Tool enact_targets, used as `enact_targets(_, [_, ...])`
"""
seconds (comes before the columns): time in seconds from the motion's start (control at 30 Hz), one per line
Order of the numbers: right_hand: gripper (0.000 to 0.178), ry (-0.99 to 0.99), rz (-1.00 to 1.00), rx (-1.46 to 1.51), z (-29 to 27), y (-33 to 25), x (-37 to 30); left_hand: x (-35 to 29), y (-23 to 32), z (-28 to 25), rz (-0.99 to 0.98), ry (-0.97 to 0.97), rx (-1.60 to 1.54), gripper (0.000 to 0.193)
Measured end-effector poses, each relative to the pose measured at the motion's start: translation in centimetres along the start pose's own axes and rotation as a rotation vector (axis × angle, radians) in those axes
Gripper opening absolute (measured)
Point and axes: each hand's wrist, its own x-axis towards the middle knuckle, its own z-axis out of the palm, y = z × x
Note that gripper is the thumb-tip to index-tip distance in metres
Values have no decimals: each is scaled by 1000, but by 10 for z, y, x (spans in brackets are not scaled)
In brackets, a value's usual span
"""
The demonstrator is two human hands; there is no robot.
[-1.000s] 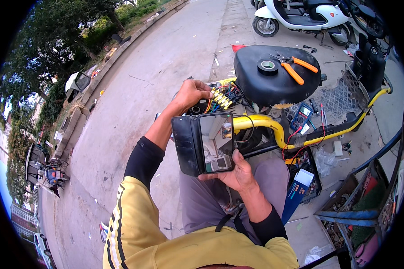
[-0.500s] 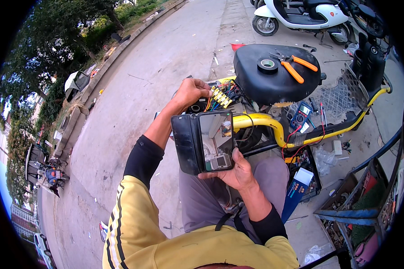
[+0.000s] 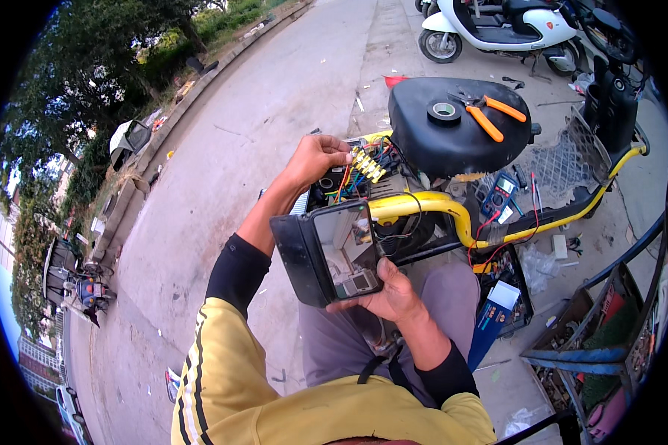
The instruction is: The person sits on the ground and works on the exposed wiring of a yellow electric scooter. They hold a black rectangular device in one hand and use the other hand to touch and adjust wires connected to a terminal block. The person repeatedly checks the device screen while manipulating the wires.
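Note:
My left hand [image 3: 312,162] reaches out to the scooter's wiring. Its thumb and forefinger pinch the end of a yellow terminal strip [image 3: 368,165], which has coloured wires [image 3: 346,182] running from it. Nearer to me, my right hand [image 3: 388,295] grips a smartphone [image 3: 346,248] from below, thumb along its right edge. The phone sits in a black flip case [image 3: 298,261] folded open to the left, and a picture of a room-like scene shows on its screen. The wiring lies in the open rear of a yellow scooter frame [image 3: 423,202].
On the black seat [image 3: 416,104] lie a tape roll [image 3: 444,113] and orange-handled pliers [image 3: 490,120]. A blue multimeter [image 3: 499,194] with red leads rests on the footboard. To the right stand a toolbox [image 3: 523,278] and a metal rack [image 3: 575,354] of parts. A white scooter [image 3: 490,33] is parked beyond.
The phone has moved a little left and down, tilting slightly. My left hand keeps its pinch on the terminal strip, which has shifted slightly in view.

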Motion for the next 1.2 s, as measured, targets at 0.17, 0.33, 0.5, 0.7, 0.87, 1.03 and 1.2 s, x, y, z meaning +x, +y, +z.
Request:
enact_targets(0.17, [71,-76,54,71,7,3,1,-7,-3,-5,44,8,-116,25])
enact_targets(0.33, [72,-61,88,80,2,7,0,-13,-2,-7,110,19,-119,25])
enact_targets(0.5, [73,-81,105,79,-3,10,-3,-30,4,-9,139,32,-192,24])
enact_targets(0.7, [70,-79,126,97,-2,13,-5,-49,-8,-18,186,33,-273,25])
enact_targets(0.87, [68,-86,141,98,-4,16,-4,-61,-12,-24,229,14,-275,23])
enact_targets(1.03, [66,-74,157,109,-6,18,-4,-71,-18,-25,246,-9,-342,20])
enact_targets(1.2, [66,-77,157,104,-6,18,-5,-78,-17,-23,178,-70,-436,30])
